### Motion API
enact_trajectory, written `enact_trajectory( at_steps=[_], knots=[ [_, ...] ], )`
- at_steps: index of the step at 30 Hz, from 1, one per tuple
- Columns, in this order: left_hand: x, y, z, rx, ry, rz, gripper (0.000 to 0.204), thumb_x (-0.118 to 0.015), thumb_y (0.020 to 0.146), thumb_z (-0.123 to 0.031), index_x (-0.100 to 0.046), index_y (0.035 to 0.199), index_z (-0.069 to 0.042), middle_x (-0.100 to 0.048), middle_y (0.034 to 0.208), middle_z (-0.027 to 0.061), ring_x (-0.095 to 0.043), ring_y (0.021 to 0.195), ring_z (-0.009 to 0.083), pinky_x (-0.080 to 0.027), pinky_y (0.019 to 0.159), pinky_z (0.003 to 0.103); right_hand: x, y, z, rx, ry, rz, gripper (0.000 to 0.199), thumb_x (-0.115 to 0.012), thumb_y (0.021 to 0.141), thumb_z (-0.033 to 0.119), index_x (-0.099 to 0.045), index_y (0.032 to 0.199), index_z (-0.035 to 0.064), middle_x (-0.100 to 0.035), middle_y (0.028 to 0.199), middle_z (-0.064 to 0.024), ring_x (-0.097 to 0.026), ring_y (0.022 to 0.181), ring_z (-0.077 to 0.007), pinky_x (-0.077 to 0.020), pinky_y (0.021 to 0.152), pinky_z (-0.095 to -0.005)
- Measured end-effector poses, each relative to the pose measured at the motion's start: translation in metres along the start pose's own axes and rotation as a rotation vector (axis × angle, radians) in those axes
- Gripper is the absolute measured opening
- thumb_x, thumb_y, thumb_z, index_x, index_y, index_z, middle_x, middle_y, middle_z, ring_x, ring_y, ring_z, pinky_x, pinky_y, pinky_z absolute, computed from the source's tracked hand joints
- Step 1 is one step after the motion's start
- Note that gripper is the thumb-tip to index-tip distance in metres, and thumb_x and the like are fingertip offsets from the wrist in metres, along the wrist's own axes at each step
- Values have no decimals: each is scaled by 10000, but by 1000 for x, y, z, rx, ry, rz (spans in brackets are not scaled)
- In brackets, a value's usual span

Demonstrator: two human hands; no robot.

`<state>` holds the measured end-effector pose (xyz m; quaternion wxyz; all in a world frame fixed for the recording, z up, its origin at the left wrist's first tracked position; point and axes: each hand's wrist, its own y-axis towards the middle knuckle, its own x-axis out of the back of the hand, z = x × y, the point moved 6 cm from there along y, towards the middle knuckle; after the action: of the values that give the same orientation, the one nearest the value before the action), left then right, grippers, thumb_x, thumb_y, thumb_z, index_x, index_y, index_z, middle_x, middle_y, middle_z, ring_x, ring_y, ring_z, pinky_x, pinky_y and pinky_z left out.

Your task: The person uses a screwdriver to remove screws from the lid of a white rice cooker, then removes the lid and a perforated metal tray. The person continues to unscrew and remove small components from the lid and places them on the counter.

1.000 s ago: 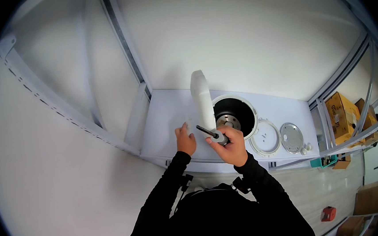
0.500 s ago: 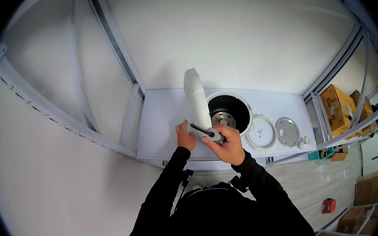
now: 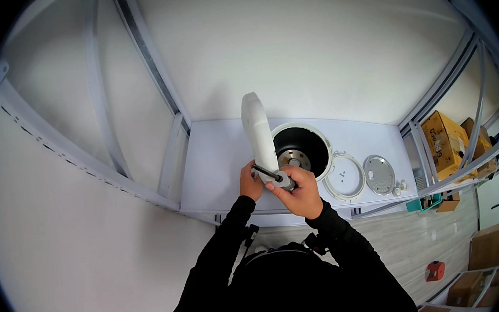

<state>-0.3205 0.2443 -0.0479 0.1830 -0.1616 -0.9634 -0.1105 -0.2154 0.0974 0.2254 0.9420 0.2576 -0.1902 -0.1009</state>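
Note:
On the table stands a rice cooker with a white rim (image 3: 322,140), its black inside and silver heating plate (image 3: 294,159) showing. Its white lid (image 3: 259,129) stands raised at the left side. My right hand (image 3: 304,194) is closed round a grey-and-black screwdriver (image 3: 287,180), whose dark shaft points up and left across the lid's lower end. My left hand (image 3: 251,182) is beside that end, near the screwdriver tip. Its fingers are bent together, and whatever they hold is hidden.
Right of the cooker lie a white ring-shaped part (image 3: 345,176) with tiny pieces inside it, a silver perforated disc (image 3: 380,175) and small white parts (image 3: 401,188). Grey frame posts flank the table (image 3: 214,159). Cardboard boxes (image 3: 444,140) sit at the far right.
My left hand has moved right and slightly up, closer to the lid and the screwdriver tip. My right hand and the screwdriver have hardly moved.

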Motion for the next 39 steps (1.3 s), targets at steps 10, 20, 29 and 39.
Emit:
enact_trajectory(
  at_steps=[10, 20, 29, 39],
  knots=[
    [3, -11, -13, 52, 78, -6, 352, -740, 884, -112, -681, 1218, -18, -706, 1117, 183, -730, 923, 317, -587, 835, 406, 6, -1, 0, 6, 6, -40, 217, -826, 838, 86, -686, 989, 18, -687, 843, -87, -643, 694, -203, -495, 634, -300],
    [24, -6, -45, -4, -88, -153, 399, -674, 922, -76, -620, 1308, 13, -656, 1265, 195, -675, 1102, 306, -554, 917, 377, 15, -6, -8, -43, -41, -53, 251, -833, 850, 96, -671, 1022, 11, -733, 901, -109, -691, 771, -158, -533, 697, -285],
    [35, -1, -136, 10, -682, -102, 464, -489, 1098, -213, -462, 1497, 24, -582, 1424, 131, -551, 1284, 187, -432, 1086, 328, 52, -23, -36, -172, 75, -172, 389, -801, 888, 54, -563, 1188, -17, -734, 1049, -126, -686, 971, -135, -525, 834, -271],
    [16, -8, -141, 11, -499, -209, 594, -563, 1064, -285, -398, 1529, 45, -503, 1493, 176, -546, 1297, 245, -439, 1086, 344, 95, -49, -83, -394, 212, -208, 835, -806, 886, 88, -299, 1534, -53, -711, 1041, -113, -634, 771, -111, -505, 650, -251]
  ],
)
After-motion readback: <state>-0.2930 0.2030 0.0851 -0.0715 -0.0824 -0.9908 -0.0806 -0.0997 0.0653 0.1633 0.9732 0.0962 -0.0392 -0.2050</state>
